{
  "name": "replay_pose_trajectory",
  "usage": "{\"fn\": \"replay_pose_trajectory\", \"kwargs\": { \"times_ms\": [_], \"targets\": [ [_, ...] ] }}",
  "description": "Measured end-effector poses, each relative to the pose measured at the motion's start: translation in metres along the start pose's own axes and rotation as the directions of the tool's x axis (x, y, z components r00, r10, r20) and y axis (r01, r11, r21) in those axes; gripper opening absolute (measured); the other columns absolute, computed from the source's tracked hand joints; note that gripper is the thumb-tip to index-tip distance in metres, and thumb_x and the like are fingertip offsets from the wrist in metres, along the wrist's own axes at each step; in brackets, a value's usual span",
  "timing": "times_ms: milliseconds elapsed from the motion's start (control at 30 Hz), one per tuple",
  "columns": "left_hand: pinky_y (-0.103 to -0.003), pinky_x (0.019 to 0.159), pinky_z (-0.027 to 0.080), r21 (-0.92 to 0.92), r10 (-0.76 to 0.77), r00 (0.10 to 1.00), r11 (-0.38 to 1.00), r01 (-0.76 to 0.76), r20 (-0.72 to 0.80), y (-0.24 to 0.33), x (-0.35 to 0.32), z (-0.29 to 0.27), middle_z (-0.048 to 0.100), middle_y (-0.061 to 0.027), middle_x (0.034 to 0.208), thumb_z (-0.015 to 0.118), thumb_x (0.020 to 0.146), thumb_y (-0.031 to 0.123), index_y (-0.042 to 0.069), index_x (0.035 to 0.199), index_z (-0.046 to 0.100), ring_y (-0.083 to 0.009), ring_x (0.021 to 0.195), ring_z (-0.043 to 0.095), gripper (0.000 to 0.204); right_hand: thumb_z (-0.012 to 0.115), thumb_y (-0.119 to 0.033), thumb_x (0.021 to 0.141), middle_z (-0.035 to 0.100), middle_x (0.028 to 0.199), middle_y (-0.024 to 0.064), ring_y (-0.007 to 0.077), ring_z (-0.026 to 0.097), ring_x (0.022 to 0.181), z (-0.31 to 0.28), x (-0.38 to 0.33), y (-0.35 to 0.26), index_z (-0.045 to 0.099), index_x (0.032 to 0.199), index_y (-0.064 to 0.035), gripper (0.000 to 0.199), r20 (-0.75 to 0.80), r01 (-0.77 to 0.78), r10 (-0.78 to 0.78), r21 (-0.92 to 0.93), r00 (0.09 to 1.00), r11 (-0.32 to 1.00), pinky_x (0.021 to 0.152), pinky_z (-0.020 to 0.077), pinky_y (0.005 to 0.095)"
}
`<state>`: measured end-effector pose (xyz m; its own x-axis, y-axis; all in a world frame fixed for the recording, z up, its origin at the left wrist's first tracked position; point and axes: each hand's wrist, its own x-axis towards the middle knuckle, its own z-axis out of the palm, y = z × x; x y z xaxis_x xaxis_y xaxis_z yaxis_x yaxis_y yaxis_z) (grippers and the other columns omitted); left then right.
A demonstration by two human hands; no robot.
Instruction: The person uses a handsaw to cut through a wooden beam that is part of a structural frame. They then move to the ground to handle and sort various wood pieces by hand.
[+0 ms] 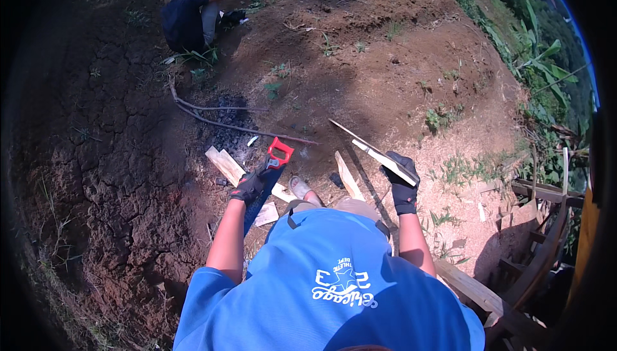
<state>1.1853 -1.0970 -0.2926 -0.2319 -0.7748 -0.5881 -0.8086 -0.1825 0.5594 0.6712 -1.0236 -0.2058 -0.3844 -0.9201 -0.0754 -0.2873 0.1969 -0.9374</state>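
My left hand (249,186), in a dark glove, is closed round a hand saw (281,150) just below its red handle. The handle points away from me, and the dark blue blade runs back down beside my left forearm. On the other side, my gloved right hand (403,180) grips thin wooden strips (384,159), their pale ends reaching forward and left over the ground. The fingers partly hide the near end of these strips. Saw and strips are held well apart.
Pale boards (226,164) lie by my feet, with another plank (348,176) between my hands. Beyond are a bent branch (225,121) and dark ash (225,134). A person (187,18) sits at the far left. Stacked timber (472,287) stands at lower right, near a planted slope.
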Motion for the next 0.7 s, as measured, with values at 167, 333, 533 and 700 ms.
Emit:
{"fn": "replay_pose_trajectory", "kwargs": {
  "times_ms": [167, 333, 533, 700],
  "targets": [
    [-0.044, 0.093, 0.058, 0.193, -0.093, 0.965, 0.980, 0.045, 0.247, 0.122, 0.014, -0.003, 0.081, -0.0136, 0.120, 0.071, 0.094, 0.046, 0.018, 0.136, 0.076, -0.0276, 0.110, 0.077, 0.051, 0.084, -0.004, 0.094, 0.076, 0.130, 0.0109, 0.0189, 0.073, 0.118, -0.028, -0.040, 0.029, 0.071, 0.129, -0.0061, 0.037, -0.024, -0.086, 0.093, 0.192, 0.995, 0.978, 0.101, 0.0596, 0.0350],
    [-0.045, 0.087, 0.059, 0.299, 0.009, 0.942, 0.947, -0.115, 0.334, 0.158, 0.080, 0.045, 0.082, -0.0172, 0.109, 0.072, 0.088, 0.043, 0.011, 0.117, 0.080, -0.0298, 0.103, 0.080, 0.044, 0.067, 0.001, 0.102, 0.073, 0.135, 0.0108, 0.0226, 0.072, 0.121, -0.029, -0.059, 0.017, 0.072, 0.130, -0.0098, 0.030, -0.031, 0.050, -0.042, 0.351, 0.999, 0.935, 0.102, 0.0612, 0.0386],
    [-0.042, 0.089, 0.058, 0.188, -0.125, 0.931, 0.980, 0.062, 0.342, 0.246, 0.159, 0.087, 0.080, -0.0129, 0.098, 0.068, 0.090, 0.085, 0.006, 0.108, 0.082, -0.0266, 0.096, 0.075, 0.083, 0.078, -0.002, 0.092, 0.075, 0.133, 0.0132, 0.0295, 0.072, 0.126, -0.006, -0.049, 0.007, 0.070, 0.132, -0.0128, 0.042, -0.073, 0.272, -0.265, 0.113, 0.961, 0.956, 0.108, 0.0581, 0.0407],
    [-0.046, 0.088, 0.062, -0.070, -0.286, 0.772, 0.918, 0.391, 0.568, 0.262, 0.236, 0.116, 0.080, -0.0109, 0.114, 0.083, 0.094, 0.055, 0.009, 0.121, 0.077, -0.0254, 0.097, 0.077, 0.053, 0.077, -0.006, 0.090, 0.076, 0.126, 0.0130, 0.0323, 0.075, 0.119, 0.024, -0.029, -0.048, 0.068, 0.130, -0.0109, 0.041, -0.069, 0.234, -0.233, 0.002, 0.970, 0.972, 0.102, 0.0598, 0.0409]
  ]
}}
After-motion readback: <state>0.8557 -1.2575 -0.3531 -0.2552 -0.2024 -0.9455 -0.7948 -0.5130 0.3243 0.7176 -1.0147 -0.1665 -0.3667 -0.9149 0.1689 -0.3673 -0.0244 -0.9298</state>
